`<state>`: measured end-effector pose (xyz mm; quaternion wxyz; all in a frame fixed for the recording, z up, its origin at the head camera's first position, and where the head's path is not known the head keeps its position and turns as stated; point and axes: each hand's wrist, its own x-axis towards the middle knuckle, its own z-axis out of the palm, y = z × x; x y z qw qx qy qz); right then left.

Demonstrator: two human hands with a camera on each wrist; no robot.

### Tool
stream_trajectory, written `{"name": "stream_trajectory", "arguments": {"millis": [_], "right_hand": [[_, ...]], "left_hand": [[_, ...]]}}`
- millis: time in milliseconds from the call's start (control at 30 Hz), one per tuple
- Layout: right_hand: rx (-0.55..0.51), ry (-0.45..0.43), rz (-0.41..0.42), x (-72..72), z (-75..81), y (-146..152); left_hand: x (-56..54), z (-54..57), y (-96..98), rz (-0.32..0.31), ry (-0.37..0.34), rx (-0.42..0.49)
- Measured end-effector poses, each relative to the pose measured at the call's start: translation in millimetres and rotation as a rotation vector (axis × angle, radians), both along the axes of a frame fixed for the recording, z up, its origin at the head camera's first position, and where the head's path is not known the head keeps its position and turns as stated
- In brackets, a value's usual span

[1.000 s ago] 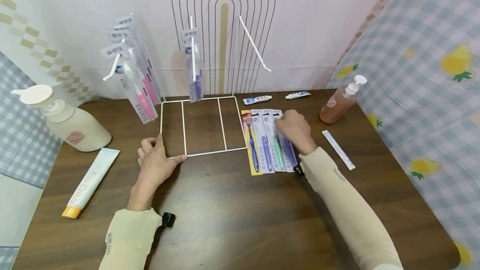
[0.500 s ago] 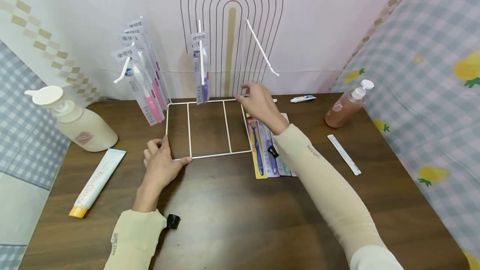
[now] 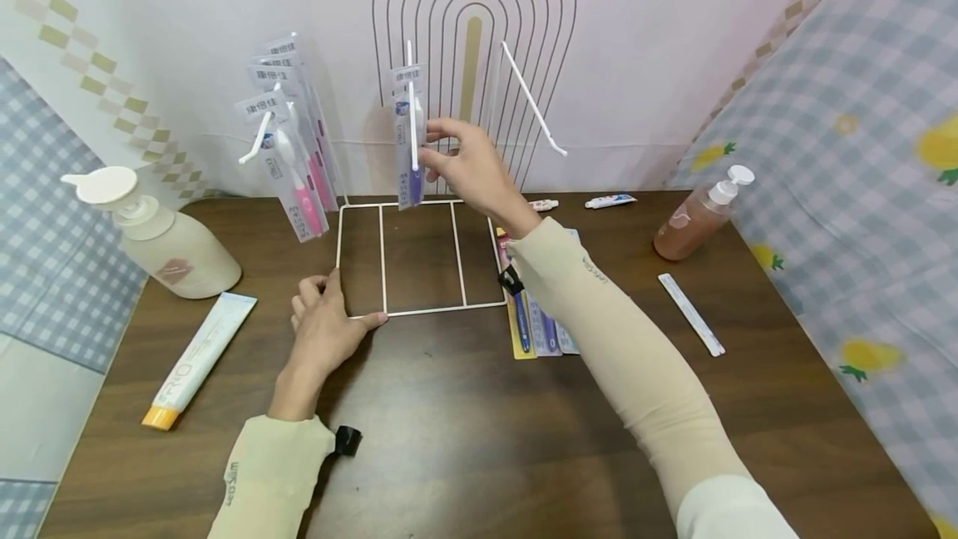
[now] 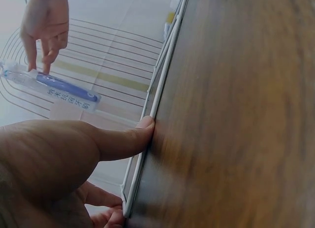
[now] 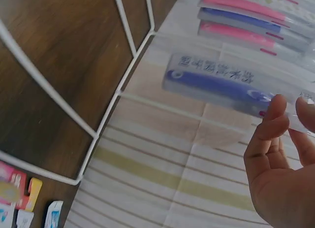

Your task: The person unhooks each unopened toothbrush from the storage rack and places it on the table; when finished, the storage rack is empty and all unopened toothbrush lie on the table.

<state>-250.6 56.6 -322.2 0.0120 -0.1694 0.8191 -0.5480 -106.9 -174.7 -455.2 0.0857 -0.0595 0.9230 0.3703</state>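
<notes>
My left hand [image 3: 325,335] holds the front left corner of a white wire display rack [image 3: 459,256], thumb on the front wire and fingers at the side wire. On the rack's middle hook hangs a packaged purple toothbrush [image 3: 404,181]. My right hand [image 3: 479,169] is at its right edge, the fingertips touching or very near the clear pack; a gap shows between thumb and forefinger in the right wrist view. Several packaged toothbrushes [image 3: 303,206], pink and blue, hang on the left hook. The right hook [image 3: 533,102] carries nothing.
Packaged toothbrushes [image 3: 521,335] lie right of the rack, partly under my right forearm. Two small toothpaste tubes [image 3: 609,201] lie behind them. A pink pump bottle [image 3: 684,227] and a narrow white packet [image 3: 692,314] are right; a cream pump bottle [image 3: 180,252] and large tube [image 3: 198,360] are left.
My right hand has moved left and up from the packs on the table, past the rack's back right corner, to the purple toothbrush. The left hand stays on the rack corner.
</notes>
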Motion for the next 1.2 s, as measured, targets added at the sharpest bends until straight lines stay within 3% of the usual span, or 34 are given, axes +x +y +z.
{"name": "stream_trajectory", "arguments": {"millis": [500, 700, 1200], "right_hand": [[-0.19, 0.026, -0.1, 2.4, 4.9, 3], [-0.2, 0.024, -0.114, 7.8, 3.4, 16], [-0.06, -0.016, -0.161, 21.1, -40.0, 80]], "left_hand": [[1.1, 2.5, 1.6, -0.001, -0.037, -0.004], [1.5, 3.5, 1.8, -0.003, -0.031, -0.007], [1.9, 0.3, 1.2, 0.008, 0.012, 0.006]]}}
